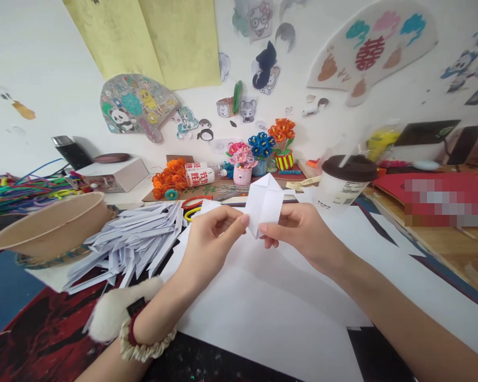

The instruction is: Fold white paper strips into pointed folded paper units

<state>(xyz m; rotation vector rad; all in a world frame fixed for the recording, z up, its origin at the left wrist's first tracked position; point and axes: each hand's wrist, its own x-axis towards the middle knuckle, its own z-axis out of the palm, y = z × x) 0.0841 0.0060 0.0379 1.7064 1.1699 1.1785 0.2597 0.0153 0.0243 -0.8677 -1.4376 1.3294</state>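
Observation:
A small folded piece of white paper [264,204], pointed at its top and bottom with creases showing, is held up between my two hands above the table. My left hand [217,231] pinches its lower left edge between thumb and fingers. On the other side, my right hand [298,228] grips the lower right edge, thumb in front and the other fingers behind. Large white sheets [263,302] lie flat beneath both hands. Left of my left hand is a heap of folded paper strips [131,244].
A beige basin [48,225] stands at the left, near a white box [111,175]. Scissors [193,208] lie behind my left hand. A lidded drink cup [342,183] stands beyond my right hand. Flower pots [242,172] line the back, and a white fluffy object [115,313] lies by my left wrist.

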